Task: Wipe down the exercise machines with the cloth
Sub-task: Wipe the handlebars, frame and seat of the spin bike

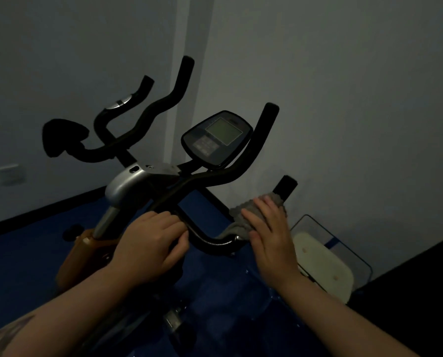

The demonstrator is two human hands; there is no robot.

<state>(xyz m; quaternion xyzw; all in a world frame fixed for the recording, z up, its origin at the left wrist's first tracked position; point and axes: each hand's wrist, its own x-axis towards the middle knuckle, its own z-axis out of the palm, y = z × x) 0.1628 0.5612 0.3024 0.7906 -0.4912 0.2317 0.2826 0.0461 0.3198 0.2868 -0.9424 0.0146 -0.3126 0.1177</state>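
I am wiping the bike's handlebar point(210, 243): my right hand point(269, 235), lower right of centre, presses the cloth point(243, 215) around the bar, fingers curled on it, while my left hand point(150, 243) grips the bar beside it. Next, I judge, the upright grip point(286, 188) needs a firm sliding wipe.

Counts, dim room:

- 1 black-and-silver exercise bike point(127, 186), orange lower housing.
- 1 dark oval console with a grey-green screen point(216, 139) on it.
- Black foam-padded handlebar ends pointing up: 4 visible. Two far ones point(185, 73) point(145, 86), one tall one right of the console point(268, 119), one short one nearest the wall point(286, 186).
- 1 black rounded pad point(60, 135) at the far left of the bars.
- 1 grey nubby cloth point(243, 215).
- 2 bare hands: left hand point(150, 243), right hand point(271, 235).
- 1 cream flat plastic panel point(323, 266) on the floor by the wall.
- 1 white wall socket plate point(10, 173).
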